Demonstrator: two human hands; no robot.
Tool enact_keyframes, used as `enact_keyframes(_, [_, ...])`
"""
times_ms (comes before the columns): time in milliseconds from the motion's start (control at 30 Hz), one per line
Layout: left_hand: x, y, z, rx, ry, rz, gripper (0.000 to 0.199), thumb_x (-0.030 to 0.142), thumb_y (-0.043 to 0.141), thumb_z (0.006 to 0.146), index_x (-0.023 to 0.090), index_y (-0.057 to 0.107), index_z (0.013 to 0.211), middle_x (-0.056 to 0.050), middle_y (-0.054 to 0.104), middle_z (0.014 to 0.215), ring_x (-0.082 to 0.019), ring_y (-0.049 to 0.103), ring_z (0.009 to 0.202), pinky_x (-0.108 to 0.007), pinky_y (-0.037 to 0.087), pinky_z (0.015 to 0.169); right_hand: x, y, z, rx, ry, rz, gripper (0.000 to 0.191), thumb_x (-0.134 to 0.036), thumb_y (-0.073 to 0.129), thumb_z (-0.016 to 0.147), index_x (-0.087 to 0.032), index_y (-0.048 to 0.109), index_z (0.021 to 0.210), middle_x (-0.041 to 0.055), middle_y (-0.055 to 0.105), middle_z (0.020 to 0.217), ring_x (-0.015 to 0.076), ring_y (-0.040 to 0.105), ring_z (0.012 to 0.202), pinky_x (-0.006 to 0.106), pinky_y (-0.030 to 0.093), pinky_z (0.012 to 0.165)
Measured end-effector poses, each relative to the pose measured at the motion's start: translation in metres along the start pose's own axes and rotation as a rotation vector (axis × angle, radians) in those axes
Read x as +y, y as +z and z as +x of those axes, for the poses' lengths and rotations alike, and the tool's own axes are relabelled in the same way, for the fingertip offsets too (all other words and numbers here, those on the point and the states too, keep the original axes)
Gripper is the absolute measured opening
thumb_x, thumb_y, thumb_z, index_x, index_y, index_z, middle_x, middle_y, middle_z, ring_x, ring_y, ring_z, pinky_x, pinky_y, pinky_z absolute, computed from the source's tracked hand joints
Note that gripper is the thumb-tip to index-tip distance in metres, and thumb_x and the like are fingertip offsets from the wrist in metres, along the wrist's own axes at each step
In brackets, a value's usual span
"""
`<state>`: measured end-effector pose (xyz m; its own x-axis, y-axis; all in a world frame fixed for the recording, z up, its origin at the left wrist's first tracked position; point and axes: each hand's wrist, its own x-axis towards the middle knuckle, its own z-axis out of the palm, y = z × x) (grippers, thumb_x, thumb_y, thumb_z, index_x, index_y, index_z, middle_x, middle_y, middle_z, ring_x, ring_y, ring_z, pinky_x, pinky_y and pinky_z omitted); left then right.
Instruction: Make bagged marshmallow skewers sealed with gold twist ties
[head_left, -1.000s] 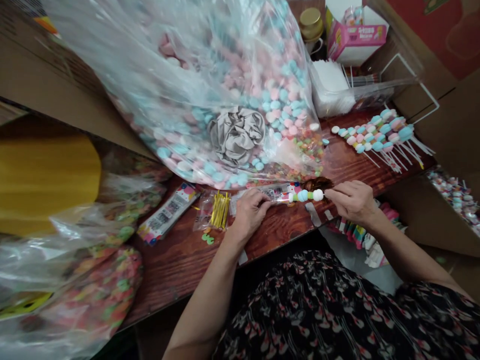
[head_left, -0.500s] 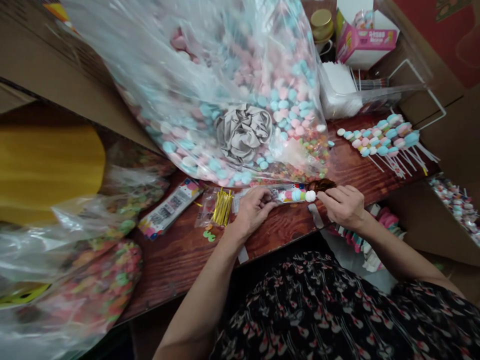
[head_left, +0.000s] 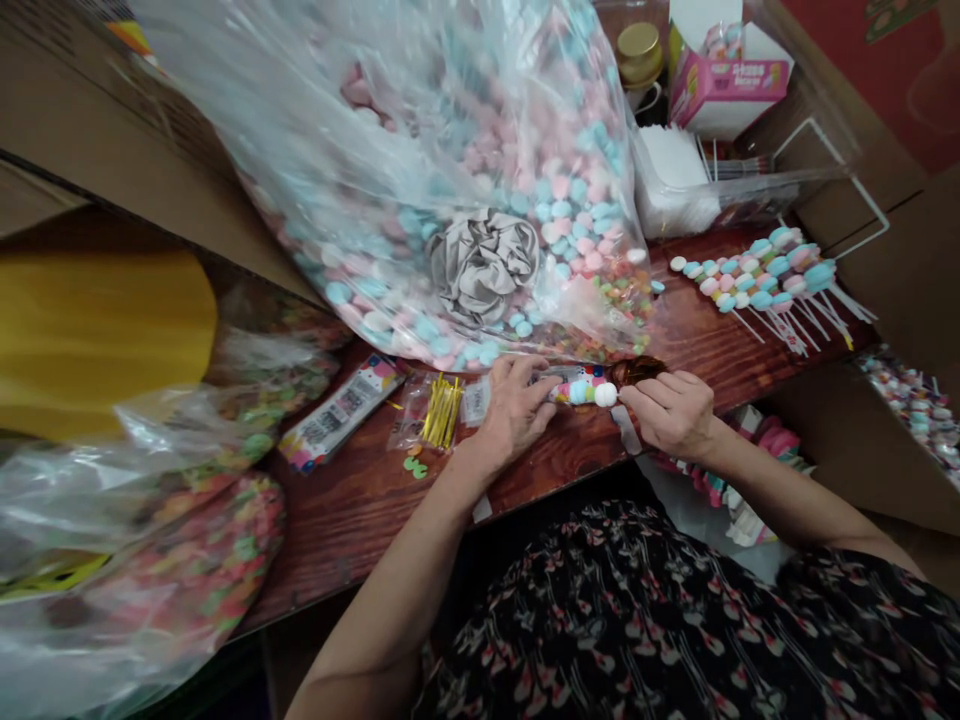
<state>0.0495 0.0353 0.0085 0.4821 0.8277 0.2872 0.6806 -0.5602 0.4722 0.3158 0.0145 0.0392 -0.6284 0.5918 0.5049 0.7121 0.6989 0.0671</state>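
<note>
A skewer of pastel marshmallows [head_left: 589, 392] lies level between my two hands, close above the table. My right hand [head_left: 670, 412] is closed, pinching the stick end beside the white marshmallow. My left hand [head_left: 516, 408] curls its fingers over a clear printed plastic bag [head_left: 537, 378] at the skewer's other end; the fingers hide that tip, and I cannot tell how far it sits inside the bag. A brown shiny coil [head_left: 637, 371] lies just beyond my right hand. Gold twist ties [head_left: 441, 411] lie in a small packet left of my left hand.
A large clear bag of marshmallows [head_left: 559, 215] fills the back, with a crumpled grey scrunchie [head_left: 486, 265] on it. Finished skewers [head_left: 757, 270] lie at the right. Printed bags [head_left: 341, 415] and gummy candy bags [head_left: 202, 550] are at the left. A plastic tray [head_left: 750, 205] stands back right.
My right hand and the skewer have shifted slightly left, toward my left hand. The left hand's fingers have spread forward over the bag and the skewer's end.
</note>
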Motion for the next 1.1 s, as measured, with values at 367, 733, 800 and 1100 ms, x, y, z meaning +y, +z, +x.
enact_keyframes(367, [0.011,-0.001,-0.001,-0.078,0.047,-0.161,0.024,0.022,0.055,0.086,0.02,0.066,0.107,-0.009,0.07,0.103,-0.025,0.054,0.101,-0.043,0.041,0.092,-0.006,-0.011,0.016,-0.013,-0.072,0.078,0.024,-0.019,0.047,0.094,-0.018,0.063,0.076,0.0,0.049,0.059,0.0136,0.037,0.061,0.034,0.02,0.06])
enact_keyframes(733, [0.033,-0.012,0.001,-0.32,-0.238,-0.123,0.006,0.023,0.061,0.07,0.019,0.063,0.065,0.002,0.057,0.056,-0.013,0.049,0.053,-0.025,0.029,0.052,-0.003,-0.02,0.014,0.064,-0.275,0.179,0.014,-0.02,0.05,0.095,-0.023,0.063,0.095,-0.0004,0.064,0.078,0.0125,0.044,0.067,0.034,0.02,0.061])
enact_keyframes(800, [0.037,-0.01,0.002,-0.324,-0.24,-0.076,0.007,0.026,0.063,0.071,0.02,0.063,0.067,0.001,0.058,0.057,-0.014,0.049,0.053,-0.026,0.028,0.051,-0.005,-0.02,0.019,-0.006,-0.244,0.207,0.017,-0.019,0.047,0.096,-0.022,0.063,0.091,0.0003,0.063,0.076,0.0122,0.046,0.067,0.034,0.02,0.061])
enact_keyframes(1100, [0.041,-0.008,-0.008,-0.162,-0.196,0.223,0.01,0.015,0.062,0.068,0.02,0.06,0.076,-0.005,0.064,0.073,-0.022,0.06,0.069,-0.031,0.036,0.06,-0.028,-0.018,0.046,-0.618,0.078,0.251,0.017,-0.017,0.047,0.088,-0.017,0.064,0.094,0.0068,0.071,0.076,0.0146,0.057,0.06,0.029,0.022,0.057])
